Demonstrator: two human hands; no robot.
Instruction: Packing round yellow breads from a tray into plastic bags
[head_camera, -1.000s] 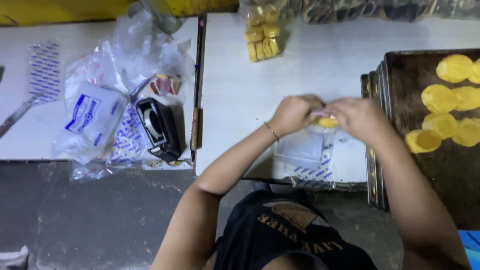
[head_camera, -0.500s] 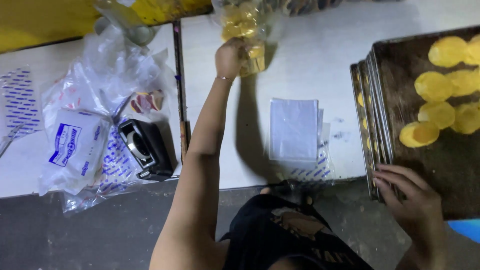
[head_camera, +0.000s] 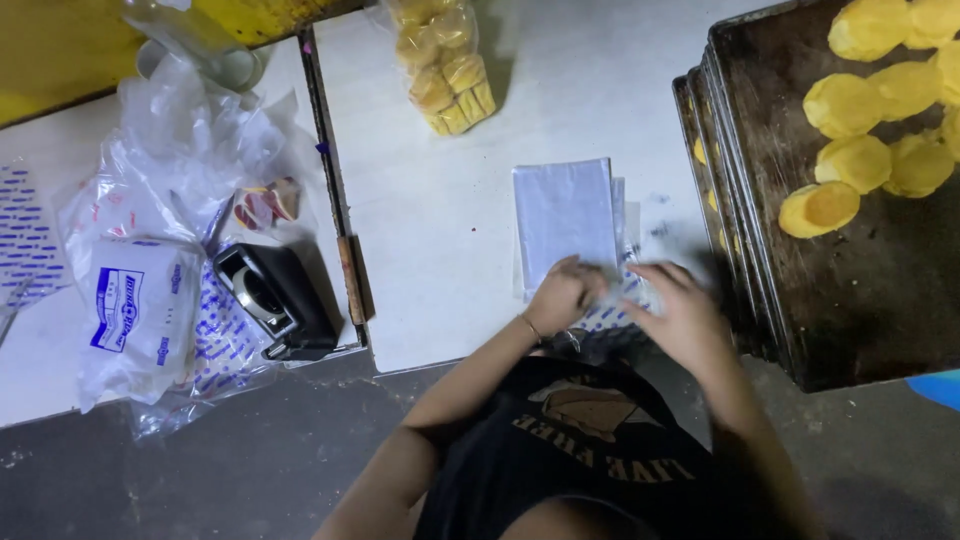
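Hands met at the near edge of the white table (head_camera: 450, 250), over a stack of small clear plastic bags (head_camera: 566, 215) that lay flat near the table's middle. The left hand (head_camera: 562, 295) rested on the stack's near end with its fingers curled loosely down onto the top bag; whether it had pinched a bag or only pressed on it could not be told. The right hand (head_camera: 680, 315) hovered just beside it, blurred, fingers partly spread and holding nothing that showed, touching or nearly touching the stack's near right corner.

To the right of the stack, a pile of dark metal baking trays (head_camera: 850, 300) overhung the table, and round yellow pastries (head_camera: 860, 160) lay on the top tray toward its far side. At the far edge of the table stood a clear bag filled with wrapped yellow pastries (head_camera: 445, 65), well apart from the hands. Across a dark seam to the left, a second white surface carried a black tape dispenser (head_camera: 275, 300), a white packet with blue print (head_camera: 135, 315) and crumpled clear plastic wrapping (head_camera: 190, 130). The person wore a black shirt (head_camera: 590, 460) with a printed design.
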